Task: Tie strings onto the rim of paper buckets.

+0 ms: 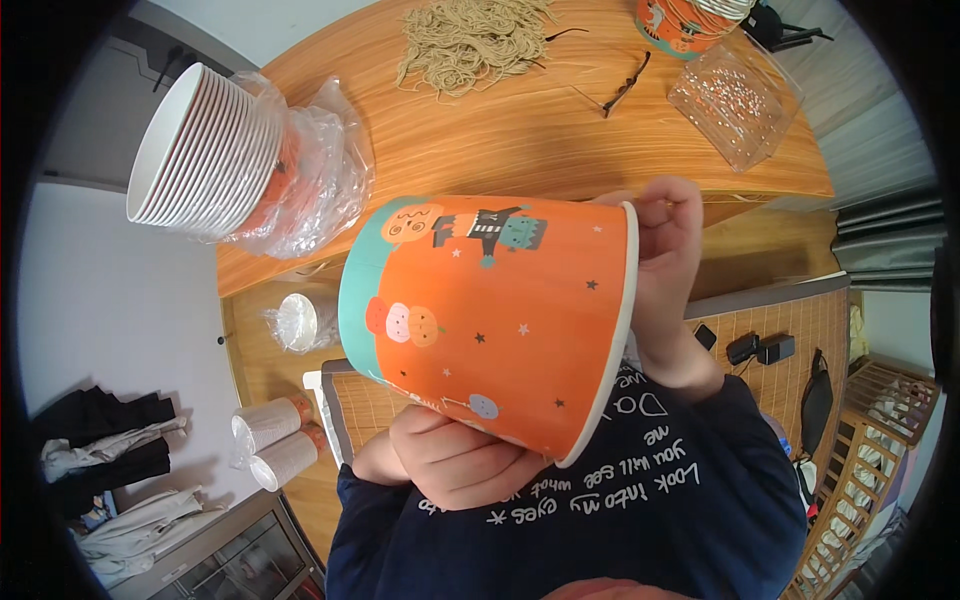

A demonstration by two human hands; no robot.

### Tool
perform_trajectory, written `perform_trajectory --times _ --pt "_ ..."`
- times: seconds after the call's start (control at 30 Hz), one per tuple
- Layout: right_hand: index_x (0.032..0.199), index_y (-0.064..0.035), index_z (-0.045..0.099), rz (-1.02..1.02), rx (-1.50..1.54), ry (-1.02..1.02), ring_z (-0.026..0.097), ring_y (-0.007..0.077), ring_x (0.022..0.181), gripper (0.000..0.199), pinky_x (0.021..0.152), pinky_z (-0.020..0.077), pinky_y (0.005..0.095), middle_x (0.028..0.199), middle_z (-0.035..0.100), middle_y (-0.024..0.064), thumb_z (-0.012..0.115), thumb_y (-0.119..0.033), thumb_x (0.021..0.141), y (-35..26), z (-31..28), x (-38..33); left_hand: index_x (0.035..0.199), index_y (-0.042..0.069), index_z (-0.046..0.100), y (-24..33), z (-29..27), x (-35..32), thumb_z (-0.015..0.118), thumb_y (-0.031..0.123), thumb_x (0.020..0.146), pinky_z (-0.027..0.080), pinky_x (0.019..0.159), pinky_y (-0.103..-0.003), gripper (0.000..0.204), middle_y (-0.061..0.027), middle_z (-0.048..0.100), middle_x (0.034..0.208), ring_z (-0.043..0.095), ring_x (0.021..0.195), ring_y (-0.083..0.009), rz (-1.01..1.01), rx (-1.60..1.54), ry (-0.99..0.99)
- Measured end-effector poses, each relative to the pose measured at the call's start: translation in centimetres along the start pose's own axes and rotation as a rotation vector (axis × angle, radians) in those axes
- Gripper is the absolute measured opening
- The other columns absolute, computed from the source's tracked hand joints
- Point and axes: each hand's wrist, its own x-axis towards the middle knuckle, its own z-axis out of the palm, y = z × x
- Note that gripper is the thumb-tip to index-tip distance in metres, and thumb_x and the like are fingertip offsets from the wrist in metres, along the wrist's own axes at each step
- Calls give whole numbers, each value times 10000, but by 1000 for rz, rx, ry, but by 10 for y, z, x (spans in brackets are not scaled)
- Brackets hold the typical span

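A large orange paper bucket [500, 320] with a teal base band, a white rolled rim and cartoon figures lies on its side in the air before my chest. Its base points left and its open mouth faces right. My left hand [465, 462] is closed on the lower side of the wall, fingers bent against it. At the mouth, my right hand [665, 235] has curled fingers against the rim; some fingertips are hidden behind it. The inside of the bucket is out of sight.
The wooden table [400, 150] ahead bears nested paper buckets [205, 150] in clear plastic, tan yarn [475, 45], eyeglasses [625, 85], a clear tray of small beads [735, 105] and another orange bucket [680, 25]. Wrapped bucket stacks [275, 440] lie on the floor at left.
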Motion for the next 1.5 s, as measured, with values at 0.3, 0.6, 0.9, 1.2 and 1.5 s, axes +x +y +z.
perform_trajectory --times 0.3,0.6,0.9,1.2,1.5 --pt "1090 -66 411 223 -137 -114 571 74 851 331 693 494 211 911 529 13 653 16 880 -1 21 7 818 192 733 5 0 0 713 119 605 362 576 -190 226 139 556 641 490 557 -33 -31 210 -90" --pt "1163 13 601 228 30 -385 595 197 1036 352 879 482 332 1110 639 125 708 -103 848 37 33 -16 865 160 689 4 -17 27 705 131 626 279 531 -224 241 105 540 729 467 581 -53 -120 190 -467" --pt "1318 -11 466 675 300 -603 530 170 1172 490 996 441 339 1259 579 96 661 -102 878 134 14 -85 765 114 605 -3 -3 24 724 99 656 459 532 -340 163 -26 556 696 581 606 -216 -599 -55 -719" --pt "1277 65 434 715 -220 -741 597 304 1126 542 972 466 381 1173 605 239 555 -53 762 165 -16 -125 884 79 604 -7 -10 11 682 126 753 517 683 -379 159 -64 569 797 613 762 -262 -697 -203 -794" --pt "1295 58 459 1095 180 -651 610 196 1098 488 918 516 337 1195 621 136 621 -4 840 117 -30 -95 768 90 617 -30 -15 -8 688 61 748 414 491 -317 80 -37 541 666 558 579 -212 -863 -422 -693"
